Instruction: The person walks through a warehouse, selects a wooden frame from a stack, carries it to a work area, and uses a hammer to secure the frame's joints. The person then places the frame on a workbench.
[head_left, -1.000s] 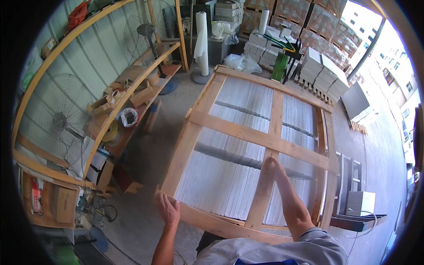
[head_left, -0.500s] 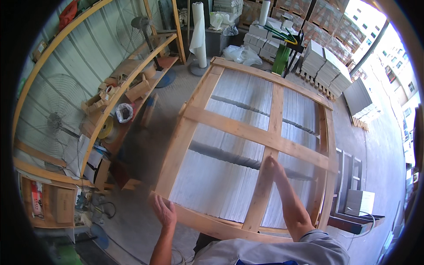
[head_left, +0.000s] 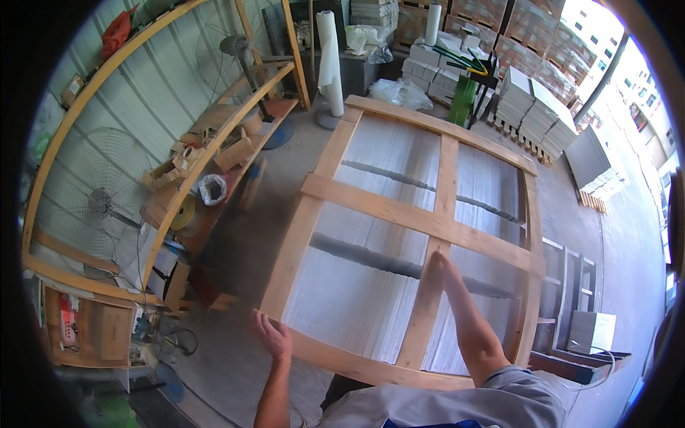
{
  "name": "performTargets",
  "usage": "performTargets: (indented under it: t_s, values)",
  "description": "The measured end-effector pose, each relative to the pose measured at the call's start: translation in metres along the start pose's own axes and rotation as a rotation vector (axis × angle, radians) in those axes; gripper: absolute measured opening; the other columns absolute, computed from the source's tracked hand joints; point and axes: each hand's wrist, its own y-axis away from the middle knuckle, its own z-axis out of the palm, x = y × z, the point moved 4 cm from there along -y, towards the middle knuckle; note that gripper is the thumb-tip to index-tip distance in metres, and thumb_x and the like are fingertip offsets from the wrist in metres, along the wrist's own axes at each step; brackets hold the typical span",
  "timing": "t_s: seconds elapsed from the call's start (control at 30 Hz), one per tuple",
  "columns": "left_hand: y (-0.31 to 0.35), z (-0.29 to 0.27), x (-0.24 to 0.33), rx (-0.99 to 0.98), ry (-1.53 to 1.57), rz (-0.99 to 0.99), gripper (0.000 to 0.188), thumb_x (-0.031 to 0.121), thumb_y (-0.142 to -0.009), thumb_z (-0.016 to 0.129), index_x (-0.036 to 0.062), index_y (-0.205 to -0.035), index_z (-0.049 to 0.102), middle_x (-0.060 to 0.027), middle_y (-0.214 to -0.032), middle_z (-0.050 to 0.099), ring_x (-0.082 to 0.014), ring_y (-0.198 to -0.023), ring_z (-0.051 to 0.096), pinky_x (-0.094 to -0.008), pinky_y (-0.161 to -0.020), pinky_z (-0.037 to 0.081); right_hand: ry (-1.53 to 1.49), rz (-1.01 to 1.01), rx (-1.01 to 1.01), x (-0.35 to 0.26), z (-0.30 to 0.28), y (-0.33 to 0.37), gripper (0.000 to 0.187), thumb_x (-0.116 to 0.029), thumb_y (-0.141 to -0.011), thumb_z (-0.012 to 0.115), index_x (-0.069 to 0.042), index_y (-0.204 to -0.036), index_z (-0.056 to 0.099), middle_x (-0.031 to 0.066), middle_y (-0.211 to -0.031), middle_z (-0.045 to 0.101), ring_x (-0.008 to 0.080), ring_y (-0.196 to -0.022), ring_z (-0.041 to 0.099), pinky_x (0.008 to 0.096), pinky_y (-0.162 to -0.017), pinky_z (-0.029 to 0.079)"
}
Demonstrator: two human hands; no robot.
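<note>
A large frame of bare wooden slats [head_left: 371,204] lies over tightly packed rows of thin, pale grey sheets [head_left: 357,285]. At its near left corner, my left hand [head_left: 275,337] grips the wood, fingers along the outer edge and thumb apart on the inner side. My right hand [head_left: 447,269] reaches across the near right opening and holds the middle slat just below the crossing piece. Its fingertips are partly hidden by the slat. The frame's near edge passes close in front of my grey shirt.
Wooden shelving [head_left: 235,132] with boxes and tape stands left, beside a wire fan [head_left: 103,203]. Behind the frame are an upright white roll [head_left: 330,64], a green hand tool or trolley [head_left: 462,100] and palleted stacks [head_left: 535,107]. A dark metal rack [head_left: 567,285] and white box [head_left: 592,332] are right.
My view has turned slightly left, so the surroundings sit farther right. The wooden frame has shifted a little against the floor and sheets, with both hands keeping their places on it.
</note>
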Motion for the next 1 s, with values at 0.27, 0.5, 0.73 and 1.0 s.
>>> performTargets:
  t_s: [0.27, 0.5, 0.73, 1.0]
  values:
    - [0.004, 0.008, -0.010, 0.038, 0.065, 0.012, 0.045, 0.013, -0.081, 0.064, -0.0016, -0.121, 0.048, -0.0204, -0.135, 0.044, -0.0410, -0.128, 0.039, -0.0511, -0.107, 0.032, 0.232, -0.228, -0.016, 0.000, -0.001, 0.012, 0.046, -0.037, -0.095, 0.052, -0.003, -0.126, 0.056, 0.0071, -0.103, 0.062, 0.0142, -0.081, 0.058, 0.0272, -0.067, 0.046]
    - [-0.010, 0.004, -0.006, 0.106, 0.072, 0.110, 0.043, 0.012, -0.083, 0.063, -0.0011, -0.121, 0.048, -0.0207, -0.135, 0.044, -0.0407, -0.128, 0.040, -0.0509, -0.106, 0.033, 0.027, 0.022, -0.055, 0.000, -0.002, 0.012, 0.070, -0.050, -0.090, 0.058, 0.000, -0.137, 0.047, 0.0086, -0.132, 0.054, 0.0195, -0.118, 0.052, 0.0340, -0.097, 0.045]
    - [-0.017, 0.005, -0.035, 0.190, 0.192, 0.000, 0.037, 0.011, -0.091, 0.055, -0.0015, -0.125, 0.047, -0.0220, -0.136, 0.046, -0.0401, -0.126, 0.043, -0.0480, -0.105, 0.035, -0.049, 0.046, 0.060, 0.022, -0.009, -0.006, 0.061, -0.046, -0.089, 0.060, -0.002, -0.131, 0.053, 0.0081, -0.121, 0.060, 0.0196, -0.106, 0.060, 0.0345, -0.088, 0.051]
    - [-0.053, 0.008, -0.119, -0.170, 0.152, -0.573, 0.043, 0.031, -0.098, 0.042, -0.0057, -0.108, 0.061, -0.0282, -0.111, 0.061, -0.0413, -0.105, 0.058, -0.0463, -0.092, 0.044, 0.542, 0.043, 0.091, -0.012, 0.021, 0.032, 0.040, -0.040, -0.093, 0.055, -0.004, -0.107, 0.065, 0.0085, -0.098, 0.067, 0.0184, -0.087, 0.065, 0.0322, -0.077, 0.053]
